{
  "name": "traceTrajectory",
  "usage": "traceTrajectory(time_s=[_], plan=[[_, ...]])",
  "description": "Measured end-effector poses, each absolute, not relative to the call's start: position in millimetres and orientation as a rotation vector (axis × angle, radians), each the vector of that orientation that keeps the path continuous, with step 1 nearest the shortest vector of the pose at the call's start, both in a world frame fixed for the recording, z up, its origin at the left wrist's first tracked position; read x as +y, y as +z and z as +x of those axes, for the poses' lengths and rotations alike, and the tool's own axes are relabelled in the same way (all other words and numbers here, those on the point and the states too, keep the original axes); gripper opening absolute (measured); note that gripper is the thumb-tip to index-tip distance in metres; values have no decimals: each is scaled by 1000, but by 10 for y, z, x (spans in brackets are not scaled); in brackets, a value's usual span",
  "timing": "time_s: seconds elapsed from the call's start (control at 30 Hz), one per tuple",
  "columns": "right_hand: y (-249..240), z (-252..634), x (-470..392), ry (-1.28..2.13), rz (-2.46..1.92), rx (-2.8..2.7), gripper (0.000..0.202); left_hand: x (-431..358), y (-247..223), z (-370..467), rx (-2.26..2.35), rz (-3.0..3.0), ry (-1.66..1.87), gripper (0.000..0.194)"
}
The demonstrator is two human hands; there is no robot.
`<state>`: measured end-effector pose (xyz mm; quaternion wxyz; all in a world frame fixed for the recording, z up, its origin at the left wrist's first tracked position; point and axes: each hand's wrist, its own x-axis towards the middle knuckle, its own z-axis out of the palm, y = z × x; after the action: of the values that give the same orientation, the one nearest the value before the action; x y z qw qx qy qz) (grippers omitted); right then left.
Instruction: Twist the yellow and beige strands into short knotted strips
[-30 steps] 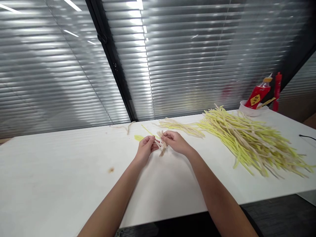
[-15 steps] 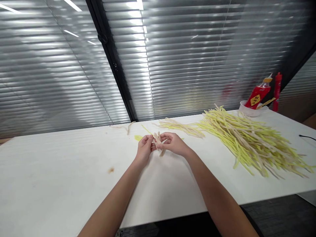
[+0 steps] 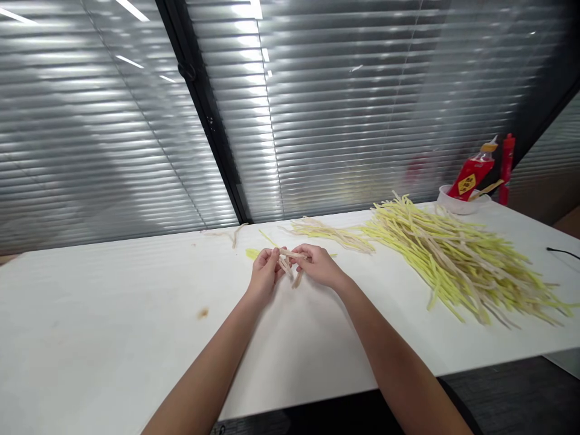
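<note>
The bare left forearm [image 3: 215,353] and right forearm [image 3: 387,341] reach forward, converging. The left hand [image 3: 263,272] and right hand [image 3: 319,266] face each other, close together, fingers curled inward, each thumb set in a pinch.

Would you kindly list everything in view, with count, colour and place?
beige strips: several, beige, between both hands
large strip pile: one, yellow and beige, table's right
smaller strip bundle: one, yellow and beige, left of pile
loose strands: a few, beige, table's far edge
yellow piece: one, yellow, beyond left hand
bowl: one, whitish, far right
bottle: one, red, yellow cap, tilted in bowl
red tube: one, red, right of bottle
stick: one, yellow-brown, at bowl
cable: one, black, right edge
stain: one, brown, on table
table: one, white, below hands
blinds: several, silver-grey, behind table
left hand, right hand: two, bare, centre
</note>
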<state>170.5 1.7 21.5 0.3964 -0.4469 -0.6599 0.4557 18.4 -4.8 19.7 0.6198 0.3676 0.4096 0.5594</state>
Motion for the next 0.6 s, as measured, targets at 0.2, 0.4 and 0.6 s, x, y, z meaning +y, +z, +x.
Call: traceTrajectory(time_s=[0.2,0.4,0.6], plan=[[226,1696,32,1221,-1072,-1634,17,-11,176,149,956,787,1342,36],[248,1736,9,947,-1237,-1704,25,-4,163,118,1131,809,1394,41],[248,1715,-37,554,-1299,-1988,27,-22,180,137,1156,895,1391,40]])
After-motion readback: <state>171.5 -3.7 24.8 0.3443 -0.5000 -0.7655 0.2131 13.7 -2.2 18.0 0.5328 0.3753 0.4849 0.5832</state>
